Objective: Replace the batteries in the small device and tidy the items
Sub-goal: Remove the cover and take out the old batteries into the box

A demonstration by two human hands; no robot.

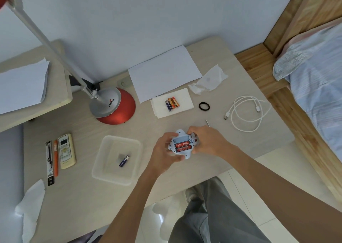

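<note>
The left grip (pixel 162 150) and right grip (pixel 209 141) clasp opposite sides of the small white plastic device (pixel 179 133), held just above the pale wood-grain tabletop (pixel 88 124). Two red batteries (pixel 183 144) sit in its open bay. Left of the left grip is a clear plastic tray (pixel 111 180). Right of the right grip stands a wooden bed frame (pixel 288 113), and beyond both is a pale blue wall (pixel 148 21).

Tabletop (pixel 88 128): pale wood grain.
Left: remote (pixel 66 151).
Middle: lamp base (pixel 115 107), clear tub (pixel 100 161).
Back: paper sheet (pixel 163 72), napkin (pixel 183 98).
Right: hair band (pixel 200 106), white cable (pixel 226 115).

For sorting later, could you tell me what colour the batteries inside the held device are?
The batteries in the device are red; head view shows them.
</note>
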